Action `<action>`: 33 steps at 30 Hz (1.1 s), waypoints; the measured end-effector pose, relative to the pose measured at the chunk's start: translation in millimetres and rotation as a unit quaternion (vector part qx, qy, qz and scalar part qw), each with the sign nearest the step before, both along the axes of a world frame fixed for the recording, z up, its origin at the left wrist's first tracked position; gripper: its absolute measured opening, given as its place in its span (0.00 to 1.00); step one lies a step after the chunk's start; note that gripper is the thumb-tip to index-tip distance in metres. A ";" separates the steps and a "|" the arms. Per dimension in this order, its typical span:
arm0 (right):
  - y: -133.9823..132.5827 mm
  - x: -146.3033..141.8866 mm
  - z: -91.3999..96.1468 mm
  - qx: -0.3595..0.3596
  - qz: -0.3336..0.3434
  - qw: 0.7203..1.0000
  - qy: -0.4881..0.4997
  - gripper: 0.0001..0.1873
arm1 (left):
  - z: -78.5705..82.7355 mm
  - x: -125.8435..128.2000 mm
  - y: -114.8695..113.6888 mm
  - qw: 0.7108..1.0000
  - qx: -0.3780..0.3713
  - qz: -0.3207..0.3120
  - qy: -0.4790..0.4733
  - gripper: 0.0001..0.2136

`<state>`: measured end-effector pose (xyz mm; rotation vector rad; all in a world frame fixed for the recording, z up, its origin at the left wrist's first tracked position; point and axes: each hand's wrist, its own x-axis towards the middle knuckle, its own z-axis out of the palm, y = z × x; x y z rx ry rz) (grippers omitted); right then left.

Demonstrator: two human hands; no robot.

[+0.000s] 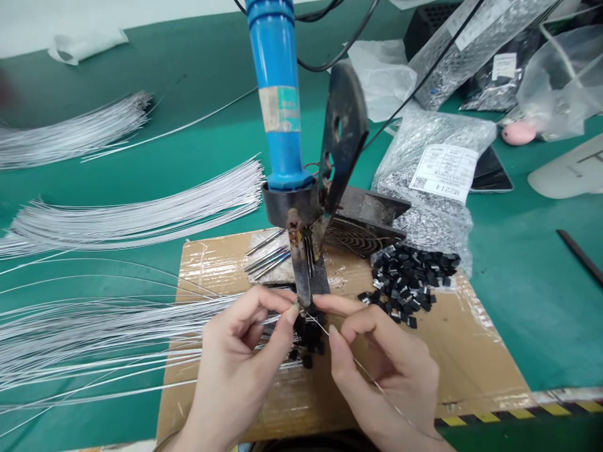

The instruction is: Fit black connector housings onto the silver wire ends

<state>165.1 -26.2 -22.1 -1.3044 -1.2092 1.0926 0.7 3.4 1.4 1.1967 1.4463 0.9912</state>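
Note:
A blue-handled soldering iron (277, 144) points downward in a metal stand (346, 135). Right at the iron's tip, my left hand (249, 351) pinches thumb and index finger together on something small that the fingers mostly hide. My right hand (386, 364) grips a thin solder wire (365, 372), which runs from the tip down across the palm side. Its index finger reaches close to the tip. Beneath the hands lie several small black connectors (311, 336), and thin white wires (117, 323) stretch in from the left toward them.
A brown cardboard sheet (471, 364) covers the work spot on the green table. More wire bundles (141, 210) lie at left. A pile of black connectors (409, 279) sits right of the stand, beside a fan (367, 220) and a bubble-wrap bag (424, 207). Black cables (433, 69) cross behind.

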 end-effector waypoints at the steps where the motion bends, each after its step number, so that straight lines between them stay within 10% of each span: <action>1: 0.1 -0.2 0.2 0.001 -0.001 1.000 0.000 0.10 | 0.0 -0.2 -0.2 1.000 0.001 -0.001 0.000 0.08; 33: 1.9 -5.9 -10.9 0.182 -0.037 0.977 -0.106 0.11 | -3.1 -0.8 -6.2 0.999 0.027 -0.011 0.034 0.08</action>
